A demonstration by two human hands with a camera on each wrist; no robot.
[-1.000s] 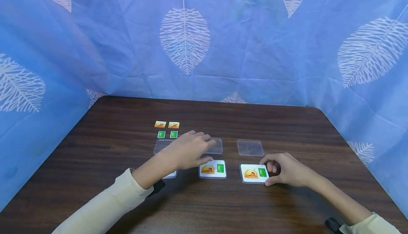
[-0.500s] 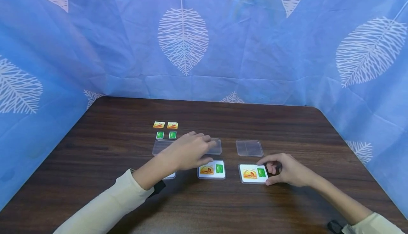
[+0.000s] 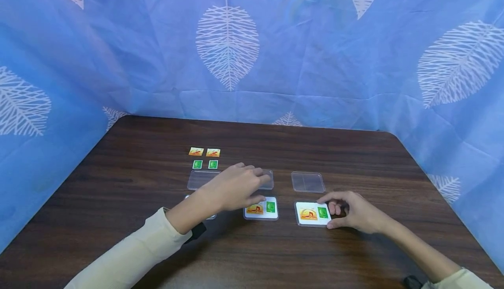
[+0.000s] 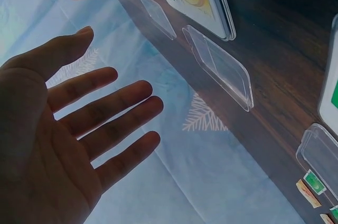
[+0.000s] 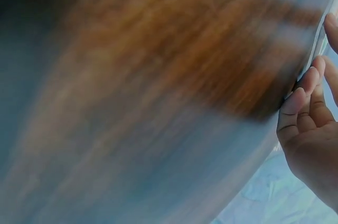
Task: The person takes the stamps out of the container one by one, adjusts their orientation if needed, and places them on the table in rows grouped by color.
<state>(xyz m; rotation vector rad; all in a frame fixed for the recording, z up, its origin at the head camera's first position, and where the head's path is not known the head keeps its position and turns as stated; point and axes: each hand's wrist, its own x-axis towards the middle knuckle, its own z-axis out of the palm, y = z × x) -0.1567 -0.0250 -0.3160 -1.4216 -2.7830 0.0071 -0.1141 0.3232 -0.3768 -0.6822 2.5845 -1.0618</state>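
Three clear plastic cases lie in a row, each with a white card inside. The middle case (image 3: 260, 217) and the right case (image 3: 313, 213) show an orange picture and a green stamp-like square; the left case (image 3: 212, 217) is mostly hidden by the left forearm. My left hand (image 3: 234, 188) hovers palm down over the middle case, fingers spread and holding nothing, as the left wrist view confirms. My right hand (image 3: 356, 212) holds the right case by its right side, thumb at the near corner and index finger at the far corner.
Behind the cases lie flat clear lids: left lid (image 3: 198, 180), middle lid (image 3: 268, 181), partly covered by the left hand, and right lid (image 3: 308, 182). Two orange pictures (image 3: 196, 151) and two green squares (image 3: 197, 164) lie at the back left of the dark wooden table (image 3: 354, 157).
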